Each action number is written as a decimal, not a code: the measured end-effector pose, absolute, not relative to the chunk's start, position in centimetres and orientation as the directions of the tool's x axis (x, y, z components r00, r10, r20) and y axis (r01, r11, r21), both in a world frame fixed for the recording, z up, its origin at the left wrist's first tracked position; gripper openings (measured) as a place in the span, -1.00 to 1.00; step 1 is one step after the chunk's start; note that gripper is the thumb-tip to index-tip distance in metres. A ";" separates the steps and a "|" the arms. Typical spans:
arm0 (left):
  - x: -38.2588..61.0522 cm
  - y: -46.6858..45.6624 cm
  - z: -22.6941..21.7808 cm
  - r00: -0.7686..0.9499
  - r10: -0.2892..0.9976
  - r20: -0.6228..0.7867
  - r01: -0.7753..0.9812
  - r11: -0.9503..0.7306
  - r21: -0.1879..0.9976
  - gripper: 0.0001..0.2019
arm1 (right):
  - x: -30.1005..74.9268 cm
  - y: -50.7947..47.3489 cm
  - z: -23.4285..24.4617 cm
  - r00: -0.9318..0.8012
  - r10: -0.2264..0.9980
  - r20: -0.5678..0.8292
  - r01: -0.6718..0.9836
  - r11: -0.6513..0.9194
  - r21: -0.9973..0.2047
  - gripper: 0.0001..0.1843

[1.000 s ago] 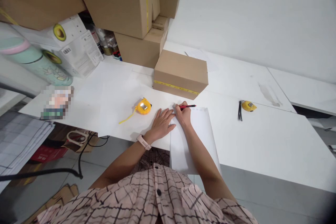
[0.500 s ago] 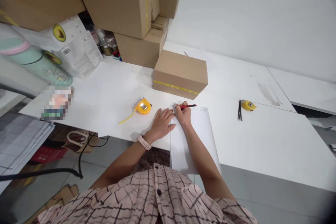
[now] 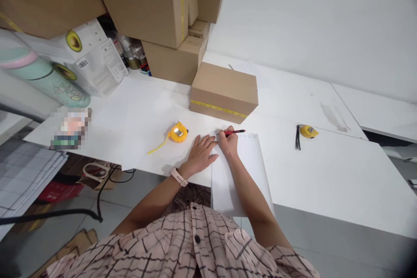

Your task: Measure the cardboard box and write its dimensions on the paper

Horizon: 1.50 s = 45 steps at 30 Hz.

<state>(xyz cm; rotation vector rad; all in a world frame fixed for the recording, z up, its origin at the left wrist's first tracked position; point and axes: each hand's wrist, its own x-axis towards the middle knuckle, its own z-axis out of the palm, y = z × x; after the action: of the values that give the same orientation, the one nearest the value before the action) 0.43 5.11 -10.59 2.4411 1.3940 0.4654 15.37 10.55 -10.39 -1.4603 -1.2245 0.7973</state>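
My right hand [image 3: 229, 142] is closed around a red pen [image 3: 235, 131], its tip on the top left corner of a white sheet of paper [image 3: 243, 173] that hangs over the table's near edge. My left hand [image 3: 202, 153] lies flat with fingers spread, pressing the sheet's left edge; a pale watch is on that wrist. A yellow tape measure [image 3: 177, 132] with a short pulled-out tongue lies just left of my left hand. A small brown cardboard box [image 3: 224, 91] with yellow tape along its front stands just beyond both hands.
A second yellow tape measure [image 3: 307, 131] with a black strap lies on the white table [image 3: 329, 173] to the right. Stacked cardboard boxes [image 3: 150, 0], a white avocado-print box [image 3: 91, 58] and a mint flask [image 3: 42, 76] crowd the back left. Cables run under the table.
Nearly nothing differs: the red pen has shifted a few pixels to the right in my right hand. My left hand stays flat on the paper.
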 end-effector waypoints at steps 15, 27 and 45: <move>0.4 5.1 -10.4 0.481 0.868 0.121 0.772 -0.485 0.410 -0.58 | 15.4 10.6 -10.5 0.239 0.963 0.127 0.313 0.047 -0.949 -0.77; 0.4 5.1 -10.4 0.482 0.868 0.120 0.773 -0.485 0.409 -0.58 | 15.4 10.5 -10.5 0.244 0.962 0.122 0.306 0.043 -0.951 -0.78; 0.4 5.1 -10.5 0.478 0.870 0.123 0.767 -0.482 0.425 -0.57 | 15.4 10.7 -10.9 0.291 0.941 0.170 0.301 0.078 -0.950 -0.75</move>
<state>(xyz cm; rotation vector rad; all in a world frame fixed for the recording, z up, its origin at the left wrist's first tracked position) 0.37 5.13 -10.45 2.4174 1.3846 0.4667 15.40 10.68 -10.92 -1.4513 -1.2238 0.7266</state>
